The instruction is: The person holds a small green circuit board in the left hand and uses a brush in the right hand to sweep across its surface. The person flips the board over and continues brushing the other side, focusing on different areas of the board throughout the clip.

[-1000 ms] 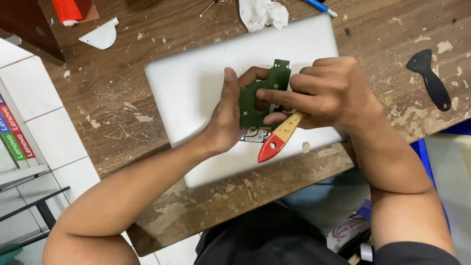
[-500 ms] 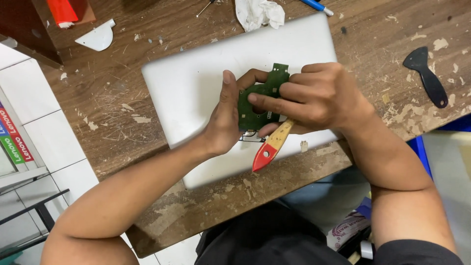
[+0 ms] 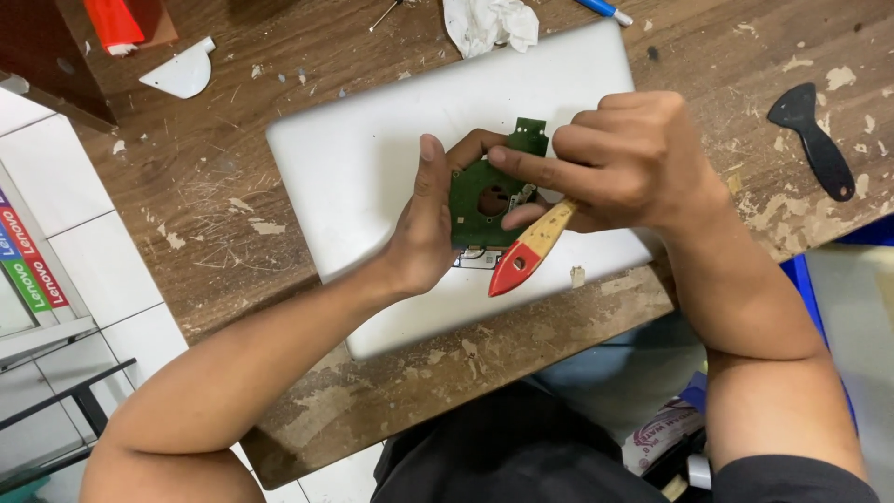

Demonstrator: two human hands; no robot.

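Above the white laptop [image 3: 372, 168], left hand [image 3: 424, 228] fingers clamp the green circuit board [image 3: 480, 200]; right hand [image 3: 629, 158] fingers clamp a red-tipped wooden brush handle [image 3: 526, 251] against it.

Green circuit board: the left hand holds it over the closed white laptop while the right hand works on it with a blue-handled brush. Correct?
Not quite. The brush in the right hand has a wooden handle with a red end, not blue, as the head view shows. The left hand does hold the green circuit board over the closed white laptop.

Striped sign [image 3: 28, 256], far left
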